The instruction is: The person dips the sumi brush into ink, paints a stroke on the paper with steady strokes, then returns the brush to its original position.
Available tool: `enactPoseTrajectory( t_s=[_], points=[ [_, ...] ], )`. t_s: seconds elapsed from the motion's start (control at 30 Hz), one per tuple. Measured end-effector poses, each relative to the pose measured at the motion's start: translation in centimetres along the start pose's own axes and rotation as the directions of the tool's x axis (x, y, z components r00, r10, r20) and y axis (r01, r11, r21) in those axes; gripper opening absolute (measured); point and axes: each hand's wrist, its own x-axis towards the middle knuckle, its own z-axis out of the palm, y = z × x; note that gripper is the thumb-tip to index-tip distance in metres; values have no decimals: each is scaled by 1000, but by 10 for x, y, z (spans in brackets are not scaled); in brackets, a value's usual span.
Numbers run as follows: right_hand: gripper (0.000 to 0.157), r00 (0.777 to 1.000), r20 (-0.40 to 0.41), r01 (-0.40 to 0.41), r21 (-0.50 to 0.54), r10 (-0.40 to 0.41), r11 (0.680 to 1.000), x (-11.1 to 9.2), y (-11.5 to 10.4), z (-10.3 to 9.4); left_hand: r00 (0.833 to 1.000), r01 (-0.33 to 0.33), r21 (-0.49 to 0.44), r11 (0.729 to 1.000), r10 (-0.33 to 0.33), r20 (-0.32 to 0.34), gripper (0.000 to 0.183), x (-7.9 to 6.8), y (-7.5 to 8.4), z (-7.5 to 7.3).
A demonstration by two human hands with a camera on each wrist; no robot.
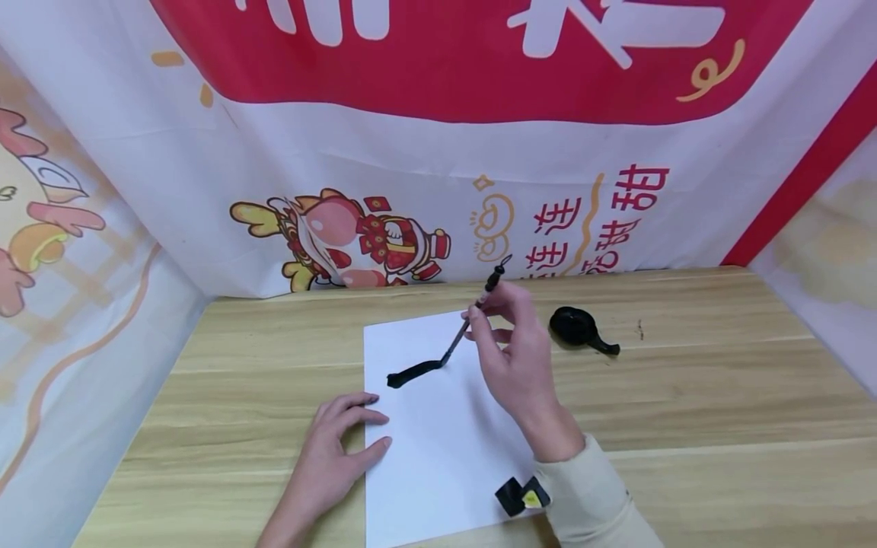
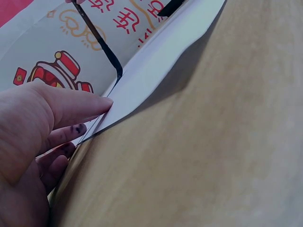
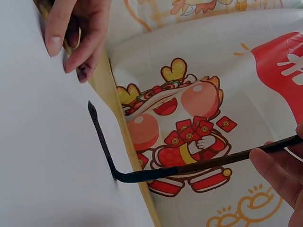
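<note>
A sheet of white paper (image 1: 438, 457) lies on the wooden table, with a thick black stroke (image 1: 414, 373) across its upper part. My right hand (image 1: 517, 358) pinches a writing brush (image 1: 457, 335) by its handle. In the right wrist view, the brush's bent bristles (image 3: 137, 176) touch the paper at the right end of the stroke. My left hand (image 1: 336, 449) rests at the paper's left edge, fingers spread and fingertips touching the sheet. Dark smudges show on some left fingertips (image 2: 79, 129) in the left wrist view.
A black, spoon-shaped dish (image 1: 575, 326) sits on the table right of the paper, with small dark specks beside its handle. Near the paper's lower right corner is a small black-and-yellow object (image 1: 510, 496). A printed cloth backdrop (image 1: 438, 175) hangs behind the table (image 1: 719, 396).
</note>
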Motion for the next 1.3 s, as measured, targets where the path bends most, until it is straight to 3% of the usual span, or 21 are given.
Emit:
enactPoseTrajectory(
  t_s=[0.33,1.3],
  points=[
    [28,999,-32,26,-32,-27,999,1,4,-6,1000,17,-1,1000,-17,10,27,0,-1,2],
    [28,997,-72,-19,-21,17,1000,6,10,-18,999,25,-4,1000,-25,21,26,1,-1,1]
  ],
)
